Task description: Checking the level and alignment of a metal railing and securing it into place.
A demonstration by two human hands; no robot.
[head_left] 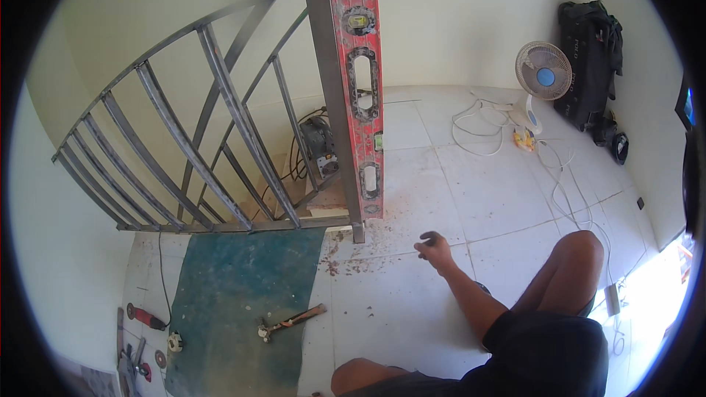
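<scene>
My right hand (pixel 434 250) reaches over the white tiled floor, holding nothing I can see. Its thumb and curled fingers are apart. It is nearest the foot of a grey metal post (pixel 335 103), without touching it. A scuffed red spirit level (pixel 357 125) stands upright along the post's right side, with no hand on it. The post ends a metal railing (pixel 228 106) with several slanting bars, reaching away to the left. Left of my hand, a hammer (pixel 290 322) lies on a green sheet (pixel 243 279). My left hand is out of view.
An angle grinder (pixel 145 317), a tape measure (pixel 175 342) and other tools lie at the left. Behind the railing sits a grey machine (pixel 318 143) with cables. A fan (pixel 543 71), a white cord (pixel 478 129) and a black bag (pixel 585 66) are at the far right. Reddish debris (pixel 334 261) litters the tiles.
</scene>
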